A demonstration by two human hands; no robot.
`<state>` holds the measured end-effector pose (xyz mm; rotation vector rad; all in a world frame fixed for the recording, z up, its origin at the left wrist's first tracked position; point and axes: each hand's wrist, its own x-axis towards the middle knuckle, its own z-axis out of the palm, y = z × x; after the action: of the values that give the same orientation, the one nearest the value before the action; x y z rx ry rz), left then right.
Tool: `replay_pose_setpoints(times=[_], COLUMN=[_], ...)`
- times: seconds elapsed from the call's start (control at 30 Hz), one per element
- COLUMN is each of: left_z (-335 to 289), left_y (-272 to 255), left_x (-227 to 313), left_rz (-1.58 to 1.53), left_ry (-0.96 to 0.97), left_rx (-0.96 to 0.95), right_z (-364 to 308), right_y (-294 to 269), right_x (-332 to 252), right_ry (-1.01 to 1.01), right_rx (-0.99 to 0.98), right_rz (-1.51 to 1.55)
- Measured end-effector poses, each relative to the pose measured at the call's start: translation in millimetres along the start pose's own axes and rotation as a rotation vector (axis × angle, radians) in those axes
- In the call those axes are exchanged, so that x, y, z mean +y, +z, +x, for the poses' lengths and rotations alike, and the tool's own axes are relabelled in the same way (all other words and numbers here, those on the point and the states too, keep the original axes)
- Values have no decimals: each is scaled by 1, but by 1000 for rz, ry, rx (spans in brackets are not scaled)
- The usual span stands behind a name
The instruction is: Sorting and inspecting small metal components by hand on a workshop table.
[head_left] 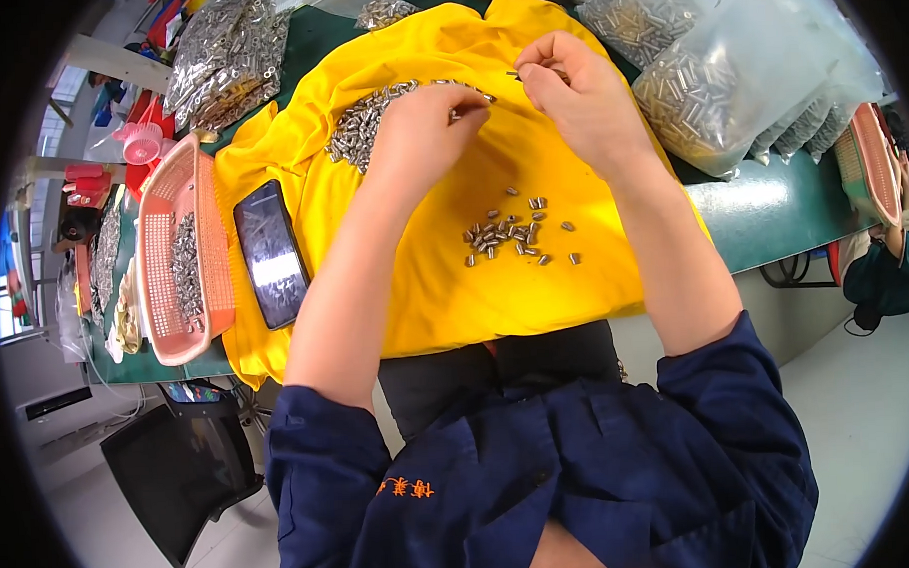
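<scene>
On a yellow cloth (pixel 446 314) lies a large pile of small silvery metal cylinders (pixel 362 127). My left hand (pixel 424 135) is at the right side of this pile, its fingers pinched together around a small metal piece (pixel 456 115) that they mostly hide. To the right and a little apart, my right hand (pixel 578 94) is raised over the cloth with thumb and forefinger pressed together. A thin dark metal piece (pixel 513 75) sticks out from its fingertips; its full shape is hidden. Nearer me, a looser group of short metal cylinders (pixel 511 234) lies scattered between my forearms.
A black phone (pixel 270 252) lies left of the piles, beside a pink basket (pixel 221 272) holding metal parts. Clear bags of metal parts stand at the back left (pixel 228 62) and right (pixel 693 100). A green table (pixel 762 213) extends under the cloth. Another person (pixel 880 274) is at far right.
</scene>
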<state>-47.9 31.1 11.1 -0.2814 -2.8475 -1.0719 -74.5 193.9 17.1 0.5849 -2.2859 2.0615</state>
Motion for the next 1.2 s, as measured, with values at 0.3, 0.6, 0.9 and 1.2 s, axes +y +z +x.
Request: replay_pose_setpoints(times=[0.3,0.6,0.9,1.2], left_z=[30,-10,-23,-23], left_y=[16,0,-1,-2], left_x=[-17,-7,-11,-8], left_rz=[450,-607,-1035,-915], left_ry=[64,-209,-197,-174], left_rx=[21,1,-4,11], right_z=[1,-3,-8,-14], right_y=[3,1,11,16], right_x=[-4,-7,-7,-13], right_ry=[9,43,-35,-153], right_rx=[13,-97,-239,-244], right_rz=[70,-71,-195,-487])
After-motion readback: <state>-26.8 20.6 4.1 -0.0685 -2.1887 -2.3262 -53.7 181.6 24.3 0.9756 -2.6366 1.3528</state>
